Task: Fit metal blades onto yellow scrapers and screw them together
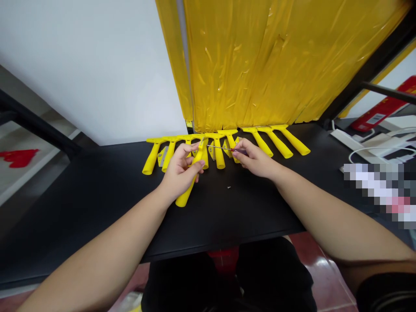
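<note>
The right hand pinches a screwdriver pointing left at the upper end of the slanting yellow handle the left hand clasps.

Light's even, fairly bright; can't tell the source. White panel reads pale and flat, black tabletop dark with a faint sheen. Specular streaks on the yellow film, glare on the red floor tiles at right. Wide lens stretches my 2 forearms toward the lower edges. My fingers look slightly soft. 1 pixelated block masks detail near the right edge.
</note>
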`<act>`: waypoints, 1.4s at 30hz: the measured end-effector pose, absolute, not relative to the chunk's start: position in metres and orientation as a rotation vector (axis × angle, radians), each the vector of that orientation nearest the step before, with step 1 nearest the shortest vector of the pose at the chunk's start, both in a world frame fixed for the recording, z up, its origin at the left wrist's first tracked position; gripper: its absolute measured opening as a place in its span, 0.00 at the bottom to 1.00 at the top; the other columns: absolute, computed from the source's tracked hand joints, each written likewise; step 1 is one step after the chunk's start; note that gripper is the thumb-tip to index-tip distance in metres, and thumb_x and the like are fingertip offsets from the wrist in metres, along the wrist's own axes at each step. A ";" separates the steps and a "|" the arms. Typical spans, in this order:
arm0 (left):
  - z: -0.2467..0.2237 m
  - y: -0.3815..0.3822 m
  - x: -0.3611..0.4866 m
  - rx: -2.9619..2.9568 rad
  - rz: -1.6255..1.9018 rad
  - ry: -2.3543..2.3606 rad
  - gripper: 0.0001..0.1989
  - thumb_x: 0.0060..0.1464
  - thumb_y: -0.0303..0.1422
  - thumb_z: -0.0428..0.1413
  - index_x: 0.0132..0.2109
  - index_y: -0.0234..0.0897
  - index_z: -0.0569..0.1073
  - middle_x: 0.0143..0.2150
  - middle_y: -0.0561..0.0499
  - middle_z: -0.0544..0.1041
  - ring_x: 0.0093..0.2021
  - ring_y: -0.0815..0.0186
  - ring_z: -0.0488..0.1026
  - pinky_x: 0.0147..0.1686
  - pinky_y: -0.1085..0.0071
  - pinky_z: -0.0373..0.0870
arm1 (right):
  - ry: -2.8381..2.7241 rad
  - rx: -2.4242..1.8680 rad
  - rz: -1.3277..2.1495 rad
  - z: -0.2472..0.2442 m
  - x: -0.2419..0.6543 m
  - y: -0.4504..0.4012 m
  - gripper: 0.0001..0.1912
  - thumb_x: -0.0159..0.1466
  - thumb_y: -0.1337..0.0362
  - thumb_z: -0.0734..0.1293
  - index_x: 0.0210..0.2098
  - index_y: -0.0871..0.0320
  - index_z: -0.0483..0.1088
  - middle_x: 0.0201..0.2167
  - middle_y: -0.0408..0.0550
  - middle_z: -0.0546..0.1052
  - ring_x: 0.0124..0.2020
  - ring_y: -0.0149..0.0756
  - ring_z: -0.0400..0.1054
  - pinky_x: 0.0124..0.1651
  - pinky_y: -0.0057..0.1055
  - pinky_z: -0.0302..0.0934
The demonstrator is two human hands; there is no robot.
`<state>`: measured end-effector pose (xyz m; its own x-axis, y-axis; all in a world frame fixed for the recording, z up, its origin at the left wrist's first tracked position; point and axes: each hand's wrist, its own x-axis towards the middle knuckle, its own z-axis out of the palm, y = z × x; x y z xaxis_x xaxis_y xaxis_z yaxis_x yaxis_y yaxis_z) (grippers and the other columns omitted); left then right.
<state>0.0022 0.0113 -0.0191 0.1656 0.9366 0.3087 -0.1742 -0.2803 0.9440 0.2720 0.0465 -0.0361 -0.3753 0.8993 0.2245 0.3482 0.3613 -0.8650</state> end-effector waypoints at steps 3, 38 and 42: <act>-0.020 0.011 0.003 1.439 1.324 0.781 0.18 0.52 0.25 0.69 0.47 0.42 0.72 0.60 0.46 0.74 0.27 0.73 0.75 0.14 0.78 0.70 | -1.898 -1.176 0.987 -0.038 0.273 0.050 0.26 0.75 0.41 0.57 0.32 0.54 0.66 0.26 0.41 0.64 0.26 0.35 0.58 0.31 0.34 0.55; -0.018 0.015 0.001 1.320 1.195 0.884 0.21 0.55 0.29 0.66 0.49 0.42 0.64 0.57 0.48 0.73 0.25 0.75 0.76 0.16 0.77 0.70 | -2.214 -1.204 0.471 -0.015 0.260 0.025 0.21 0.75 0.53 0.62 0.28 0.54 0.60 0.22 0.40 0.63 0.25 0.33 0.57 0.33 0.35 0.49; -0.018 0.014 0.001 1.301 1.174 0.875 0.21 0.56 0.30 0.65 0.49 0.43 0.62 0.51 0.51 0.73 0.24 0.74 0.76 0.15 0.78 0.69 | -2.203 -1.244 0.434 -0.013 0.255 0.020 0.22 0.75 0.55 0.62 0.25 0.54 0.58 0.21 0.40 0.60 0.24 0.33 0.54 0.32 0.35 0.46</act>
